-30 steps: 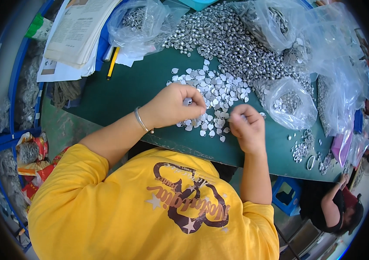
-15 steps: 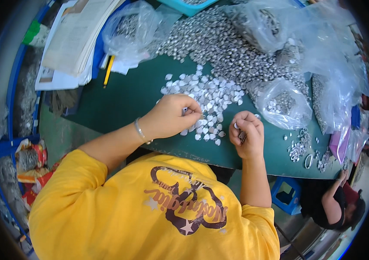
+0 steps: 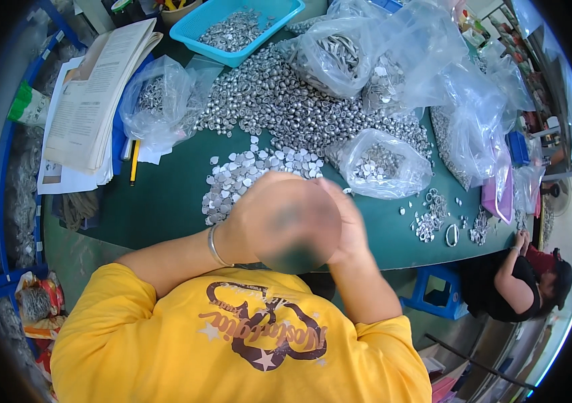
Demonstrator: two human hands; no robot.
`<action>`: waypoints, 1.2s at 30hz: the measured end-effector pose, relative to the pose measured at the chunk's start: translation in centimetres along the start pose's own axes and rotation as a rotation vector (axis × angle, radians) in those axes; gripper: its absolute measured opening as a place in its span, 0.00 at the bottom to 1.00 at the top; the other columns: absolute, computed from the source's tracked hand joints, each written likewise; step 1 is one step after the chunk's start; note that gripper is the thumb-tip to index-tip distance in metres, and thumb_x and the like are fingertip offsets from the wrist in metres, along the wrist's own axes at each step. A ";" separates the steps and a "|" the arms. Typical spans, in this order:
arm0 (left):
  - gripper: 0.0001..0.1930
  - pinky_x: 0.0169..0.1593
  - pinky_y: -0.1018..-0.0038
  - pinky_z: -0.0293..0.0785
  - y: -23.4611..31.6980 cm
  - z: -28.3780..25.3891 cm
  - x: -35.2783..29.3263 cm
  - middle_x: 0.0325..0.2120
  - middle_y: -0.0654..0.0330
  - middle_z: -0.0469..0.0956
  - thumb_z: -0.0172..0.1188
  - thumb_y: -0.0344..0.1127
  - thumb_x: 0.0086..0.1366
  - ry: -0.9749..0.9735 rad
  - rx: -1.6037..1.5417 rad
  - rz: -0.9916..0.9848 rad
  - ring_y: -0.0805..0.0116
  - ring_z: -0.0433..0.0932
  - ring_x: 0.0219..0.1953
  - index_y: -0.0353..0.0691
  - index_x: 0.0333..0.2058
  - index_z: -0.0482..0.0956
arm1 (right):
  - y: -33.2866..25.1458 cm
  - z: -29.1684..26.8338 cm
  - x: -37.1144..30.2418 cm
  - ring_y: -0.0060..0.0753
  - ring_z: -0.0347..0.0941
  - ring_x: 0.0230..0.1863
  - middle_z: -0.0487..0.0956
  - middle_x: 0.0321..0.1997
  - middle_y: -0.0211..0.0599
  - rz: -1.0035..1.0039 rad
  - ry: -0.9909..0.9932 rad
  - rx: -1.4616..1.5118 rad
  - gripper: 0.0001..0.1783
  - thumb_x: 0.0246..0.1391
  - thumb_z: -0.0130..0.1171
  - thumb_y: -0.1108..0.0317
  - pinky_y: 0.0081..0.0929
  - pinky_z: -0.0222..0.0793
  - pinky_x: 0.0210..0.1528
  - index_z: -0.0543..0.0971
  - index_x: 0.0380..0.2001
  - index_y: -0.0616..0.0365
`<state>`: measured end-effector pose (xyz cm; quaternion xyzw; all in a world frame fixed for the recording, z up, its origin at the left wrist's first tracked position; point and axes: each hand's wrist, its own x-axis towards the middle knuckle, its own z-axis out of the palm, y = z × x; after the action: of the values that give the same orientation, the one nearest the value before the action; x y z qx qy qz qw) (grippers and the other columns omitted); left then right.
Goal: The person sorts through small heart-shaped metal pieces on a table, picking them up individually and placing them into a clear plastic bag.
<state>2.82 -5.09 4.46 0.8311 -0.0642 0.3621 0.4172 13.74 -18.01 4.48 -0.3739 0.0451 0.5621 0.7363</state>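
Observation:
In front of my chest, at the near edge of the green table [image 3: 165, 195], my left hand [image 3: 249, 211] and my right hand [image 3: 348, 225] are close together. A blurred round patch covers the fingers of both, so what they hold and how they are closed is hidden. Just beyond them lies a spread of flat silver heart-shaped pieces [image 3: 232, 178]. Behind these is a large heap of small rounded silver metal parts [image 3: 299, 111]. A clear plastic bag [image 3: 383, 164] with similar parts lies right of the heap.
A blue basket [image 3: 185, 33] with metal pieces stands at the back. Newspapers [image 3: 101, 94] and a yellow pencil [image 3: 134, 161] lie left. Loose chains and rings [image 3: 434, 215], a purple bin [image 3: 497, 198] and a blue stool [image 3: 427, 292] are right, near another person [image 3: 517, 289].
My two hands were apart and have come together in front of my chest. The view has shifted, showing more of the table's far side and the whole blue basket.

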 end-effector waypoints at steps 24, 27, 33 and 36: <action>0.37 0.35 0.70 0.75 -0.6 -6.7 -7.4 0.38 0.53 0.68 0.75 0.35 0.42 -0.404 0.414 -0.752 0.60 0.76 0.28 0.34 0.52 0.68 | 1.7 -3.9 -1.5 0.47 0.73 0.33 0.74 0.33 0.44 -0.705 -0.064 -1.723 0.10 0.44 0.64 0.78 0.35 0.71 0.35 0.78 0.33 0.62; 0.30 0.33 0.72 0.74 -0.9 -4.7 -7.1 0.37 0.54 0.69 0.72 0.30 0.45 -0.301 0.317 -0.648 0.62 0.76 0.27 0.36 0.49 0.70 | 2.7 -4.4 -1.2 0.49 0.72 0.34 0.73 0.33 0.45 -0.764 0.013 -1.726 0.09 0.43 0.63 0.78 0.37 0.70 0.35 0.76 0.30 0.63; 0.22 0.32 0.78 0.74 -1.8 -1.3 -6.2 0.34 0.56 0.72 0.68 0.24 0.50 -0.176 0.141 -0.539 0.69 0.78 0.27 0.35 0.45 0.73 | 3.6 -4.3 -1.4 0.52 0.71 0.34 0.73 0.32 0.46 -0.815 0.146 -1.740 0.07 0.43 0.61 0.81 0.40 0.70 0.35 0.75 0.28 0.63; 0.13 0.33 0.78 0.75 -2.1 -1.3 -5.8 0.35 0.57 0.73 0.66 0.22 0.51 -0.159 0.100 -0.493 0.69 0.79 0.29 0.34 0.36 0.77 | 3.4 -5.2 -1.3 0.43 0.74 0.30 0.75 0.30 0.42 -0.941 0.159 -1.764 0.05 0.48 0.59 0.80 0.34 0.71 0.32 0.76 0.31 0.64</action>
<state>-1.26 -3.96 -0.22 0.8671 0.1255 0.1859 0.4448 12.22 -21.86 -0.31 -0.8025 -0.4910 0.0195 0.3383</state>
